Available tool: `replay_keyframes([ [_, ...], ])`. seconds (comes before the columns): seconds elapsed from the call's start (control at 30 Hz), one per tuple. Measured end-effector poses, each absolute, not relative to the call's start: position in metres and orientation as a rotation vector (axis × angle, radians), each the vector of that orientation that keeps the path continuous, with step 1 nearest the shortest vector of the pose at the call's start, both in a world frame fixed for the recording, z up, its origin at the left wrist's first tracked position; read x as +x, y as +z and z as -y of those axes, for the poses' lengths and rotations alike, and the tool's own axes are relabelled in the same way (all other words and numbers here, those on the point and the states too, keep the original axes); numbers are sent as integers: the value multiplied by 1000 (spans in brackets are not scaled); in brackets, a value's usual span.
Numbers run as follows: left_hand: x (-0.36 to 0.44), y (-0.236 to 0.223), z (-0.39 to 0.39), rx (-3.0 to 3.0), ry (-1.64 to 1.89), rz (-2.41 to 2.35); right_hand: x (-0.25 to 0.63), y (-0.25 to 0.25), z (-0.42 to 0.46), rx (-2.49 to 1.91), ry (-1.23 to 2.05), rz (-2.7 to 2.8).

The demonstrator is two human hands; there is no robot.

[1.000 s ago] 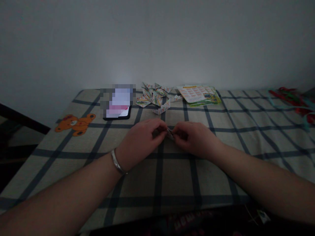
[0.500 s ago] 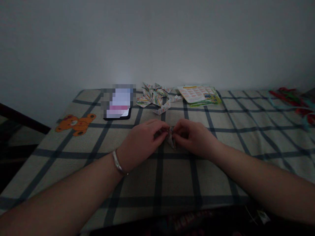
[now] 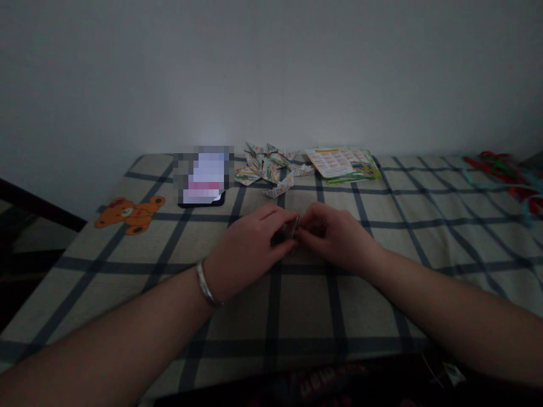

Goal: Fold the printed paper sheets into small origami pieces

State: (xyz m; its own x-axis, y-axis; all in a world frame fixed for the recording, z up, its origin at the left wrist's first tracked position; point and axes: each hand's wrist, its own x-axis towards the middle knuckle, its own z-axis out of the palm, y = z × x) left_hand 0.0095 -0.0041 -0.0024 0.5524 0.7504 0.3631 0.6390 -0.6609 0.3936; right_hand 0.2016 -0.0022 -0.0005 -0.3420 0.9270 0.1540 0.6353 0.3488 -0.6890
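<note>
A small folded piece of paper (image 3: 290, 228) is pinched between my two hands over the middle of the table, mostly hidden by the fingers. My left hand (image 3: 253, 242), with a silver bangle at the wrist, grips it from the left, thumb below and fingers above. On the other side, my right hand (image 3: 335, 233) is closed on its right edge with thumb and fingertips. Just beyond the hands lies a loose group of folded printed-paper pieces (image 3: 271, 167), pointed in shape.
A stack of printed sheets (image 3: 335, 163) lies behind my right hand. A lit phone (image 3: 206, 178) rests at the back left, near an orange bear cutout (image 3: 131, 215). Red and pale-blue strands (image 3: 509, 181) sit at the far right of the checked tablecloth (image 3: 237, 339).
My left hand has shifted slightly right, its fingers now covering more of the folded paper. The paper's lower point, visible before, is largely hidden. My right hand has barely moved.
</note>
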Motion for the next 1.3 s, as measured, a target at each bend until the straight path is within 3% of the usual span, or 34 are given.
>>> replay_keyframes([
  [0.4,6,0,-4,2419,730,-1198,207,2,2,-1421,406,2285],
  [0.93,-8,3,-15,2686,644,-837,220,1,-4,-1186,256,2503],
  [1.3,-11,-2,-13,2836,561,-862,222,3,-4,-1167,233,2605],
])
